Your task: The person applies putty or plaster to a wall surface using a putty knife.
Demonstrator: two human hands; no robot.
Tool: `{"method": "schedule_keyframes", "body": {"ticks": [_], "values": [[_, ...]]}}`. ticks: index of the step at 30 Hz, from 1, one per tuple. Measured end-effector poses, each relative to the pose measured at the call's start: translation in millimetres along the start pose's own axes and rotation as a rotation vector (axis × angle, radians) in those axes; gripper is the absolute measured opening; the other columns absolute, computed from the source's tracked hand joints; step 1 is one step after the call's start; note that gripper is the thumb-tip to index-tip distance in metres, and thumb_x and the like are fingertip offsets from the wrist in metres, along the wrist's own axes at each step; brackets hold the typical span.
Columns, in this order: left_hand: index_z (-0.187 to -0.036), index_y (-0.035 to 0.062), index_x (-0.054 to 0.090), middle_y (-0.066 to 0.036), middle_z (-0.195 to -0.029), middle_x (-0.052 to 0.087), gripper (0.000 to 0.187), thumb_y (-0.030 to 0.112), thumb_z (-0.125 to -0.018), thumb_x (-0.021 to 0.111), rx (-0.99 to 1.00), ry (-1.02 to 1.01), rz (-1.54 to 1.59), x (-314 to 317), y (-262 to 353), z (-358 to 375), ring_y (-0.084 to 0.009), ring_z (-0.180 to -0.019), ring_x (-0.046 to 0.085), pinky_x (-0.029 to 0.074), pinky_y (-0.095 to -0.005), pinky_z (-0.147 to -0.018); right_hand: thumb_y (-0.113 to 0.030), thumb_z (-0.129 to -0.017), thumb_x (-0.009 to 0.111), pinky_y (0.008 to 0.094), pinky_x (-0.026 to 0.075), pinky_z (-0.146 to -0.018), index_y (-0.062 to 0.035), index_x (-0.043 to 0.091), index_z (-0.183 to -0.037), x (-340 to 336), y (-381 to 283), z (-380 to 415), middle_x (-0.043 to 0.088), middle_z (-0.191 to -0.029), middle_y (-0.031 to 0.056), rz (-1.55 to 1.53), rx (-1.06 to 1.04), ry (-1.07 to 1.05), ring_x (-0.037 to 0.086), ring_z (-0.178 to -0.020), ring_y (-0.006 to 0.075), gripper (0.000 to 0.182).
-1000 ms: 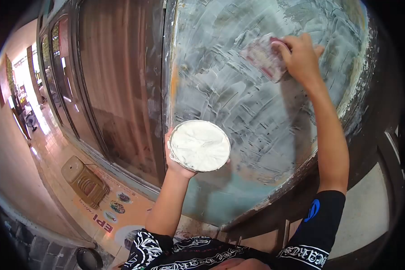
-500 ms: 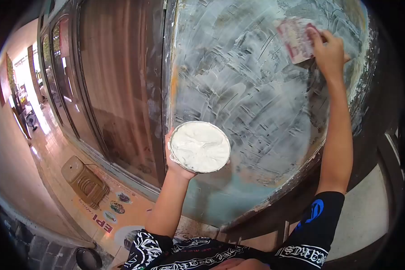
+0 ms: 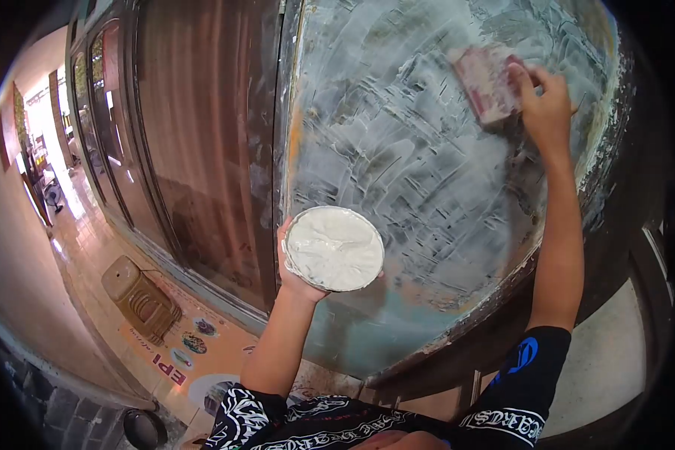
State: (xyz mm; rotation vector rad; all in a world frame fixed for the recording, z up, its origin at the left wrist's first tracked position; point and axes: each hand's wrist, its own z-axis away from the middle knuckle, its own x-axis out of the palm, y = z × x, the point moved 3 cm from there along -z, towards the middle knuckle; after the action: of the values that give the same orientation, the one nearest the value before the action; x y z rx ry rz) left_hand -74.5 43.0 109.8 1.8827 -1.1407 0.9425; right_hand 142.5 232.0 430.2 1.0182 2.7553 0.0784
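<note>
Cupping a round tub (image 3: 346, 289) of white paste (image 3: 334, 248) from below with the left hand (image 3: 298, 286), curled around its side, in front of the wall panel (image 3: 397, 180) near its left edge. Gripping a reddish spreader (image 3: 486, 82) (pale with smears) by its right side in the closed right hand (image 3: 545, 101), close to the panel's upper right edge. Cannot tell whether pressed against the surface. Streaked grey and white over most of the panel, greenish toward the bottom edge.
</note>
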Motion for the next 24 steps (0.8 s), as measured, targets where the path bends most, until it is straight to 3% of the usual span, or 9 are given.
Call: {"method": "schedule_keyframes", "body": {"ticks": [4, 6, 10, 12, 15, 18, 20, 22, 24], "values": [[-0.138, 0.0066, 0.055, -0.018, -0.14, 0.055, 0.075, 0.063, -0.094, 0.034, 0.037, 0.115, -0.021, -5, 0, 0, -0.0435, -0.126, 0.053, 0.043, -0.0595, -0.106, -0.045, -0.09, 0.066, 0.045, 0.029, -0.09, -0.017, 0.076, -0.098, 19, -41, 31, 0.069, -0.091, 0.0055, 0.155, -0.224, -0.212, 0.058, -0.098, 0.023, 0.031], [-0.139, 0.0069, 0.054, -0.018, -0.14, 0.055, 0.075, 0.063, -0.095, 0.034, 0.012, 0.062, -0.038, -5, -1, 0, -0.0428, -0.126, 0.054, 0.043, -0.0581, -0.106, -0.045, -0.09, 0.066, 0.045, 0.029, -0.09, -0.0163, 0.076, -0.098, 19, -11, 10, 0.069, -0.09, 0.0055, 0.085, -0.137, -0.12, 0.057, -0.098, 0.0231, 0.032], [-0.143, 0.0063, 0.049, -0.022, -0.148, 0.046, 0.077, 0.064, -0.094, 0.037, 0.029, 0.111, 0.005, -7, 1, 3, -0.0502, -0.131, 0.045, 0.035, -0.0708, -0.104, -0.045, -0.091, 0.066, 0.046, 0.028, -0.09, -0.0146, 0.076, -0.097, -5, 13, -7, 0.069, -0.09, 0.0049, -0.088, 0.047, 0.024, 0.057, -0.099, 0.0237, 0.033], [-0.141, 0.0072, 0.052, -0.018, -0.141, 0.054, 0.075, 0.064, -0.094, 0.034, 0.034, 0.103, -0.027, -8, 1, 4, -0.0435, -0.128, 0.052, 0.041, -0.0584, -0.107, -0.044, -0.09, 0.066, 0.046, 0.028, -0.091, -0.0146, 0.076, -0.097, -1, -10, 12, 0.069, -0.089, 0.0061, -0.025, -0.013, 0.019, 0.057, -0.1, 0.0234, 0.032], [-0.14, 0.0058, 0.053, -0.019, -0.142, 0.053, 0.076, 0.064, -0.094, 0.035, -0.008, 0.048, -0.006, 1, -4, 2, -0.0438, -0.128, 0.052, 0.04, -0.0582, -0.108, -0.044, -0.09, 0.066, 0.0473, 0.028, -0.092, -0.0148, 0.075, -0.1, 23, -42, 31, 0.068, -0.089, 0.0079, -0.008, -0.232, -0.171, 0.057, -0.1, 0.0264, 0.033], [-0.14, 0.0049, 0.053, -0.019, -0.142, 0.053, 0.077, 0.064, -0.094, 0.035, -0.008, 0.041, 0.001, 0, -6, 1, -0.0436, -0.127, 0.052, 0.041, -0.0581, -0.108, -0.045, -0.092, 0.063, 0.0477, 0.028, -0.091, -0.0152, 0.075, -0.1, 24, -18, -6, 0.068, -0.089, 0.0064, 0.043, -0.152, 0.0, 0.056, -0.098, 0.0269, 0.033], [-0.143, 0.0071, 0.05, -0.021, -0.147, 0.047, 0.076, 0.064, -0.095, 0.036, -0.004, 0.098, 0.013, -4, -6, 5, -0.0496, -0.13, 0.046, 0.036, -0.0699, -0.104, -0.047, -0.093, 0.061, 0.0482, 0.028, -0.09, -0.0151, 0.075, -0.101, 14, 4, -29, 0.068, -0.09, 0.0067, 0.025, -0.081, 0.001, 0.056, -0.097, 0.0266, 0.036], [-0.143, 0.0073, 0.05, -0.021, -0.147, 0.048, 0.075, 0.064, -0.095, 0.037, 0.022, 0.098, 0.021, -9, -2, 9, -0.0497, -0.13, 0.047, 0.037, -0.0704, -0.103, -0.047, -0.093, 0.061, 0.0489, 0.028, -0.091, -0.0153, 0.075, -0.099, -10, -1, -30, 0.069, -0.088, 0.0052, 0.024, -0.005, 0.087, 0.056, -0.096, 0.0263, 0.036], [-0.143, 0.0071, 0.05, -0.021, -0.146, 0.048, 0.075, 0.064, -0.094, 0.037, 0.039, 0.121, 0.037, -13, 0, 12, -0.05, -0.129, 0.047, 0.037, -0.0712, -0.102, -0.046, -0.093, 0.061, 0.0495, 0.028, -0.092, -0.0163, 0.075, -0.097, -11, -23, -1, 0.069, -0.087, 0.0028, -0.005, 0.02, -0.074, 0.055, -0.097, 0.0251, 0.033]]}}
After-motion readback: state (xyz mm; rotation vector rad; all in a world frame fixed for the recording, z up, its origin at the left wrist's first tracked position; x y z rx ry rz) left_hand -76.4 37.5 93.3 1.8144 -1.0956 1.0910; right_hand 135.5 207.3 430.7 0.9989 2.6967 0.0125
